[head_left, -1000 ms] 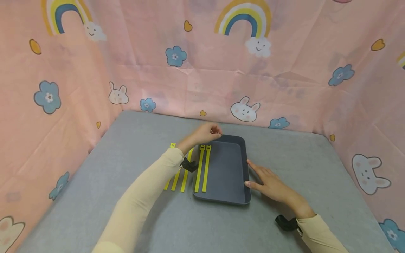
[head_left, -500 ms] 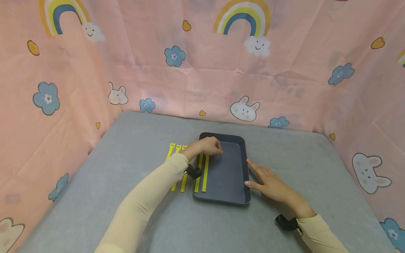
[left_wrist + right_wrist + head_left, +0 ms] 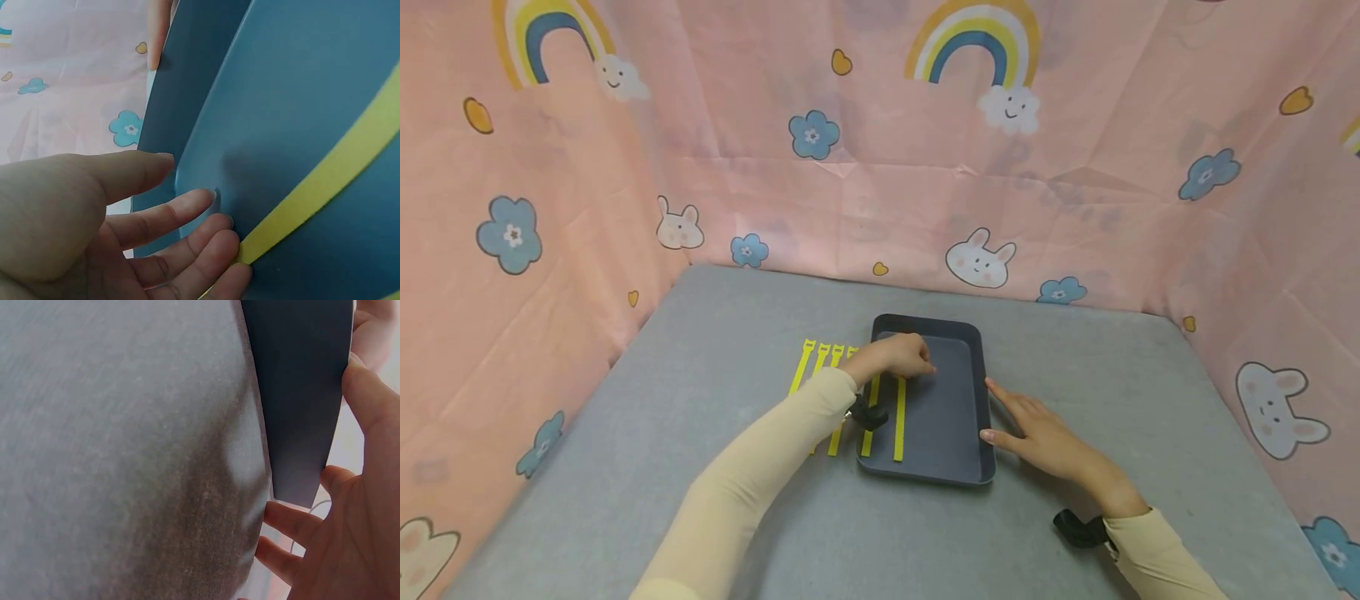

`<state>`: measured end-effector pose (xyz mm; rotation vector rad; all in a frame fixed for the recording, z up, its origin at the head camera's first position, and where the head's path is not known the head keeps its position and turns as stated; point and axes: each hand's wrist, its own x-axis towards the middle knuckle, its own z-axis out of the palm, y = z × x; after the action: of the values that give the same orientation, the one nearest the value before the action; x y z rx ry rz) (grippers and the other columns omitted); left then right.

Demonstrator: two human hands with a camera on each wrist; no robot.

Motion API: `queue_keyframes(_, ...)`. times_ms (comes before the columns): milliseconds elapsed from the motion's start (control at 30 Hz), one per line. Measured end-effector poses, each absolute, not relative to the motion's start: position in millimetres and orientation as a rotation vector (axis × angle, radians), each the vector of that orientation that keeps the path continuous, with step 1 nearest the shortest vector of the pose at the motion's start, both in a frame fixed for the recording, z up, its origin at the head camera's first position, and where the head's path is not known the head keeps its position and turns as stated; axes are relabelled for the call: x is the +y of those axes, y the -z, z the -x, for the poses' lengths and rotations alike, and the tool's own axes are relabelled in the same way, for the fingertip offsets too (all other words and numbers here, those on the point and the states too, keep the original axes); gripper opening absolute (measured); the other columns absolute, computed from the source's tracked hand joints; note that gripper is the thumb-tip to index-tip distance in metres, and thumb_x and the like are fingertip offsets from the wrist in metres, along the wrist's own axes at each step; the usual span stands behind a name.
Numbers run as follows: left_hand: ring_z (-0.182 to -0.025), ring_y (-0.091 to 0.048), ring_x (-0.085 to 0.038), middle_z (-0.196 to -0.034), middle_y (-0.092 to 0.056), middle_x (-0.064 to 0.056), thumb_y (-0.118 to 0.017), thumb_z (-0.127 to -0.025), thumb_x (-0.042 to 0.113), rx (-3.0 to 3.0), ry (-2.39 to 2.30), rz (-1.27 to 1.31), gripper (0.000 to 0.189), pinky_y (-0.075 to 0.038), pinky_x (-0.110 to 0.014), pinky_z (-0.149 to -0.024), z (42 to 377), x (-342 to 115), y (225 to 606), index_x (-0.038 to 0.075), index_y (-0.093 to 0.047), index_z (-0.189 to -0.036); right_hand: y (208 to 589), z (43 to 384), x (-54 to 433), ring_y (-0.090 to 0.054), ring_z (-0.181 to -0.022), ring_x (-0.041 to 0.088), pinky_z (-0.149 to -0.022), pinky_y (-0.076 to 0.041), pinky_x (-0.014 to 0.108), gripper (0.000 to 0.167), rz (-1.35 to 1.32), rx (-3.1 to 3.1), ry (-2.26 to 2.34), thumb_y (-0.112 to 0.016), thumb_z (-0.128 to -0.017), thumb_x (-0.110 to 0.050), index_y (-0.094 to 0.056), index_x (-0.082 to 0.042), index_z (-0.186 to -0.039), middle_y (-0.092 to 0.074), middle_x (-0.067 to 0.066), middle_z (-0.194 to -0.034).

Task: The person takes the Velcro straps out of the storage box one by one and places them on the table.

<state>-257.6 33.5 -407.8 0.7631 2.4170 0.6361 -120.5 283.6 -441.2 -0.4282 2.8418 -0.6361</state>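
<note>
A dark grey rectangular tray (image 3: 943,425) lies on the table with two flat yellow cable straps in it. My left hand (image 3: 908,354) is low inside the tray, over the upper end of the right-hand strap (image 3: 899,421). In the left wrist view its bent, relaxed fingers (image 3: 212,256) touch that strap, while the thumb stays apart from them. The other strap (image 3: 868,437) lies along the tray's left side, partly behind my wrist. Against the tray's right wall rests my right hand (image 3: 1033,429), thumb and fingertips spread along the rim.
Several more yellow straps (image 3: 802,368) with slotted heads lie side by side on the grey table (image 3: 737,312), left of the tray, partly covered by my left forearm. A pink printed cloth (image 3: 880,200) hangs around the table's back and sides. Each wrist wears a black camera mount.
My left hand has come down from the tray's far edge into the tray. The right-hand strap has shifted slightly right, away from the other one. My right hand has stayed in place.
</note>
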Motion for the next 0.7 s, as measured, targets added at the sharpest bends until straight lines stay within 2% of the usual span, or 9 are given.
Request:
queue_keyframes(167,-0.048,-0.038,-0.009,-0.054,-0.041,0.005,-0.058,-0.1,0.028,2.416,-0.617,-0.755,0.035,-0.035,-0.022,-0.05,258.1,43.5,408.7,0.01,-0.056,-0.07,441.5,120.2,283.3,-0.032,-0.143,0.05,-0.105,-0.026,0.076,0.081,0.438,2.845,0.632,-0.052,-0.096,-0.06,-0.013,-0.027,-0.16,-0.034,0.022,-0.158)
queue_keyframes(267,-0.048,-0.038,-0.008,-0.053,-0.04,0.006,-0.059,-0.099,0.028,2.426,-0.604,-0.751,0.041,-0.035,-0.022,-0.049,258.4,49.5,408.0,0.015,-0.048,-0.062,442.2,120.4,283.5,-0.032,-0.143,0.05,-0.104,-0.026,0.076,0.082,0.441,2.844,0.641,-0.052,-0.096,-0.06,-0.014,-0.027,-0.16,-0.033,0.022,-0.158)
queue_keyframes(367,-0.049,-0.039,-0.008,-0.053,-0.041,0.005,-0.059,-0.1,0.028,2.414,-0.605,-0.749,0.036,-0.035,-0.022,-0.05,258.0,55.1,406.6,0.012,-0.055,-0.068,442.8,120.6,283.9,-0.031,-0.143,0.05,-0.104,-0.026,0.076,0.081,0.441,2.842,0.647,-0.052,-0.096,-0.06,-0.013,-0.028,-0.16,-0.033,0.022,-0.158)
queue_keyframes(467,-0.051,-0.041,-0.009,-0.056,-0.043,0.004,-0.058,-0.1,0.027,2.391,-0.62,-0.767,0.029,-0.038,-0.022,-0.052,256.5,59.6,405.1,0.003,-0.066,-0.085,443.2,121.0,284.3,-0.031,-0.143,0.05,-0.105,-0.025,0.076,0.082,0.431,2.84,0.64,-0.051,-0.095,-0.06,-0.013,-0.029,-0.16,-0.033,0.021,-0.159)
queue_keyframes(567,-0.057,-0.047,-0.01,-0.063,-0.049,0.002,-0.057,-0.1,0.026,2.379,-0.637,-0.773,0.029,-0.042,-0.021,-0.056,254.1,63.5,403.7,0.0,-0.07,-0.102,442.9,121.0,284.2,-0.031,-0.143,0.05,-0.105,-0.026,0.077,0.081,0.424,2.841,0.619,-0.05,-0.096,-0.061,-0.013,-0.029,-0.16,-0.033,0.022,-0.159)
queue_keyframes(700,-0.061,-0.05,-0.01,-0.07,-0.054,0.001,-0.057,-0.1,0.027,2.378,-0.632,-0.753,0.029,-0.044,-0.02,-0.058,252.0,68.7,402.5,0.002,-0.071,-0.105,441.4,120.8,283.3,-0.03,-0.143,0.05,-0.105,-0.025,0.076,0.081,0.414,2.838,0.607,-0.05,-0.096,-0.061,-0.012,-0.029,-0.16,-0.032,0.022,-0.159)
